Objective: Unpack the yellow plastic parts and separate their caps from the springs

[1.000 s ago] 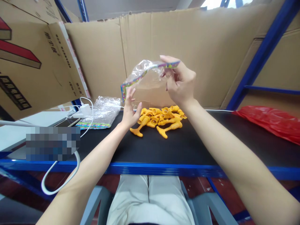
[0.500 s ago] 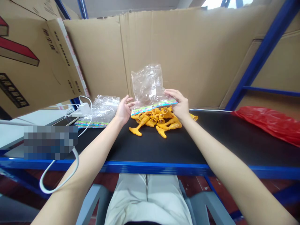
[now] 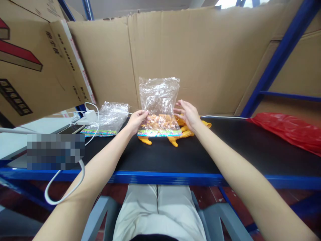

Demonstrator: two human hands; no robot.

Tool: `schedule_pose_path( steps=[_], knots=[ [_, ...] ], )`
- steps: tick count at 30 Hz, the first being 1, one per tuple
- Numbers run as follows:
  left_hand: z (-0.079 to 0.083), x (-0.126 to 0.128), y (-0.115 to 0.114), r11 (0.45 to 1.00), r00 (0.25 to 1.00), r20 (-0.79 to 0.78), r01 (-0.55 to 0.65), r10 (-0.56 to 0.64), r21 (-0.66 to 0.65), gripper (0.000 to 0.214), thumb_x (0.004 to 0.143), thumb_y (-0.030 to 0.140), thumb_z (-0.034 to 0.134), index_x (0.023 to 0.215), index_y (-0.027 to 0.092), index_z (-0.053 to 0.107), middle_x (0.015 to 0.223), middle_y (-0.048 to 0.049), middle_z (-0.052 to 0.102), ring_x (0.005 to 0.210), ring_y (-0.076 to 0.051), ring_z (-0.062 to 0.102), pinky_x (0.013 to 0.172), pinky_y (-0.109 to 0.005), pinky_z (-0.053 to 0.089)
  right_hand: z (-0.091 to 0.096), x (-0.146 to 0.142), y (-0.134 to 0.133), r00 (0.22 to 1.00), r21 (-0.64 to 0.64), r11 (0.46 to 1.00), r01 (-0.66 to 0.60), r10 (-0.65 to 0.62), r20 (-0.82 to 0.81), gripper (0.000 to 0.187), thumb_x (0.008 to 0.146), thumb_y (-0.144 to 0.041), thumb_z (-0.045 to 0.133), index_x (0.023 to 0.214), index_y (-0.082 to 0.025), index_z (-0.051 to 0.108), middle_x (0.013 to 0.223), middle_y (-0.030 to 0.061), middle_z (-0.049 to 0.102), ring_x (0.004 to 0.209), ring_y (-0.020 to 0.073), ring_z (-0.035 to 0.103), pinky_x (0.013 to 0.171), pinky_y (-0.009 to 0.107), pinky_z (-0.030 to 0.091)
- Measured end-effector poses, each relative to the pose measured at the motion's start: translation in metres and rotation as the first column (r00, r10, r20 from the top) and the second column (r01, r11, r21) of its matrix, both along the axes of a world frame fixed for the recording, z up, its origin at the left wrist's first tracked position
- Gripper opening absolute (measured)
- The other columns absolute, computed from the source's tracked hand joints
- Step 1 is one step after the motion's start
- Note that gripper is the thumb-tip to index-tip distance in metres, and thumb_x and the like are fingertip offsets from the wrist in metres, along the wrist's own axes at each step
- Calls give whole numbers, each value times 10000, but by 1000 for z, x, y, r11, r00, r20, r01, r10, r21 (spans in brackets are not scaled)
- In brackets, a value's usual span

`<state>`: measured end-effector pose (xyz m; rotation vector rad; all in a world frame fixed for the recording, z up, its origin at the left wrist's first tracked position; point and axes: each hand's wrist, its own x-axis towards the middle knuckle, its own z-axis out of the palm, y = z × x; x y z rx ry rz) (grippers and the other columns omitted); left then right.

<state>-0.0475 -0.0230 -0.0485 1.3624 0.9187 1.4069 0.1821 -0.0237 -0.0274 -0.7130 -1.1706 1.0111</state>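
Note:
A clear plastic bag (image 3: pixel 159 95) with a colourful printed strip along its lower edge hangs upright in front of me. My left hand (image 3: pixel 137 121) pinches its left side between thumb and fingers. Beside the bag's right edge, my right hand (image 3: pixel 188 113) has its fingers spread; whether a fingertip touches the plastic I cannot tell. Behind and under the bag lies a pile of orange-yellow plastic pieces (image 3: pixel 187 132) with T-shaped handles and cup-like ends. Much of this pile shows only through the clear film.
More clear bags (image 3: pixel 110 115) lie stacked at the left, near a white charger (image 3: pixel 90 117) and its cables. A red plastic bag (image 3: pixel 283 130) rests on the right of the black tabletop (image 3: pixel 240 150). Cardboard (image 3: pixel 213 60) walls the back; a blue post (image 3: pixel 278 57) slants at the right.
The bag has come down and straightened, now covering most of the pile. My left hand has closed on its left side, while my right hand has come off the right edge and spread its fingers.

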Motion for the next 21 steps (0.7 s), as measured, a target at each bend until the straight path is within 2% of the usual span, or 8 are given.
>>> schedule_pose_path(
  steps=[4, 9, 14, 17, 21],
  knots=[
    [-5, 5, -1, 995, 991, -102, 87, -91, -44, 264, 822, 398, 642, 811, 139, 596, 547, 4, 623, 452, -91, 572, 479, -196, 432, 1, -1, -2, 998, -109, 993, -54, 57, 20, 258, 758, -454, 693, 821, -219, 607, 914, 32, 658, 757, 116, 633, 701, 248, 539],
    [-5, 6, -2, 985, 983, -99, 148, -156, -82, 254, 861, 395, 589, 828, 144, 596, 585, -20, 646, 468, -125, 600, 489, -227, 456, 3, -3, -7, 997, -165, 984, -69, 75, 30, 191, 744, -346, 728, 744, -193, 611, 736, 6, 643, 661, 113, 604, 638, 259, 538],
    [-5, 5, 1, 988, 994, -6, 105, -106, -116, 236, 877, 361, 566, 801, 140, 599, 604, -11, 627, 450, -110, 570, 452, -215, 425, 2, -1, -4, 998, -94, 995, 37, -43, -56, 109, 787, -206, 654, 685, -177, 631, 645, -26, 604, 590, 78, 554, 615, 213, 499],
    [-4, 5, 1, 989, 994, 62, 96, -90, -111, 213, 859, 345, 595, 800, 140, 600, 648, -13, 635, 490, -103, 570, 464, -205, 423, 1, 0, 0, 992, -66, 994, 87, -93, -86, 130, 788, -224, 652, 668, -182, 625, 649, -29, 604, 591, 80, 547, 614, 218, 484],
    [-3, 8, -1, 989, 991, 95, 102, -92, -105, 189, 887, 325, 550, 823, 151, 589, 652, -6, 618, 547, -112, 580, 502, -208, 435, -1, 0, 1, 990, -32, 991, 127, -129, -52, 175, 804, -316, 643, 684, -192, 617, 612, -34, 572, 557, 89, 525, 578, 229, 460]
  ],
)
